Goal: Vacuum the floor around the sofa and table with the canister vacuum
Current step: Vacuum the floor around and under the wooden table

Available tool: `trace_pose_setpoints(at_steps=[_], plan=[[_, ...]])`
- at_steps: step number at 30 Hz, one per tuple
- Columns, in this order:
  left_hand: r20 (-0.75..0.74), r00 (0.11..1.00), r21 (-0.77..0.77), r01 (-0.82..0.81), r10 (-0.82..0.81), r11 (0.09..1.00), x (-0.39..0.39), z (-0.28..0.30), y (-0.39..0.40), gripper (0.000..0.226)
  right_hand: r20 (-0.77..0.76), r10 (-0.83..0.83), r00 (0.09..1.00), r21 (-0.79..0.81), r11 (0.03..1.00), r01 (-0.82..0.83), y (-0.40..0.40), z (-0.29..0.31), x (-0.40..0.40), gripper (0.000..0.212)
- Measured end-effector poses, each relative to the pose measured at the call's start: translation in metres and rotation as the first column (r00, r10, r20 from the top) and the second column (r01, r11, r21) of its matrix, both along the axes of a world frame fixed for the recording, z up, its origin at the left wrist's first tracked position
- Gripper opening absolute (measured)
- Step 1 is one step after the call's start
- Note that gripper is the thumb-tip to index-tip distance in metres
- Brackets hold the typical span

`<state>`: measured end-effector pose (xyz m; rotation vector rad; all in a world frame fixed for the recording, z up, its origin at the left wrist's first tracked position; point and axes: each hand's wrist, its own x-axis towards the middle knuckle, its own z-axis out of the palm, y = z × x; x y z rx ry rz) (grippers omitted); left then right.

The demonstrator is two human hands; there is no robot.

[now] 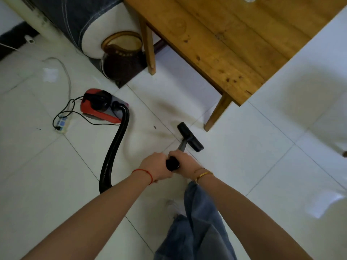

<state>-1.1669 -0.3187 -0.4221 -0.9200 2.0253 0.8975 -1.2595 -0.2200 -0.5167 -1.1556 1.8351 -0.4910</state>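
1. Both hands are together on the black handle (172,163) of the vacuum wand, near centre. The left hand (156,167) wraps the handle from the left, fingers curled round it; the right hand (185,161) grips it from the right and slightly farther along, just where the grey wand tube (182,145) emerges. The two hands touch or nearly touch at the handle.
2. Left wrist carries a red string bracelet (145,174); right wrist carries a gold bangle (203,175).
3. The wand tube runs forward and down to the black floor nozzle (190,136), which lies flat on the white tiled floor (253,156), set diagonally, just near-left of the closest table leg (217,114).
4. The wooden table (225,40) fills the far right; a second leg (149,49) stands farther off, at far centre.
5. The red canister vacuum (101,106) sits on the floor to the left, well apart from the nozzle. Its black ribbed hose (114,147) leaves the canister's right end and curves toward the near side, passing under the left forearm.
6. A black cord (75,113) loops from the canister to a white power strip (62,124) just left of it.
7. Sofa end (82,21), dark fabric with a white panel, at far left; a brown woven basket (122,55) stands against it, beside the far table leg.
8. Small dark specks (155,127) on the tile between canister and nozzle.
9. Blue denim trouser leg (199,222) visible at the near edge.
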Motion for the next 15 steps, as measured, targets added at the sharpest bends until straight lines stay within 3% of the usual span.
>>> trace_pose_setpoints(at_steps=[15], plan=[[0.022,0.996,0.081,0.080,-0.082,0.993,-0.088,0.009,0.126,0.016,0.000,-0.103,0.995,0.044,0.994,0.103,0.143,0.014,-0.075,0.022]])
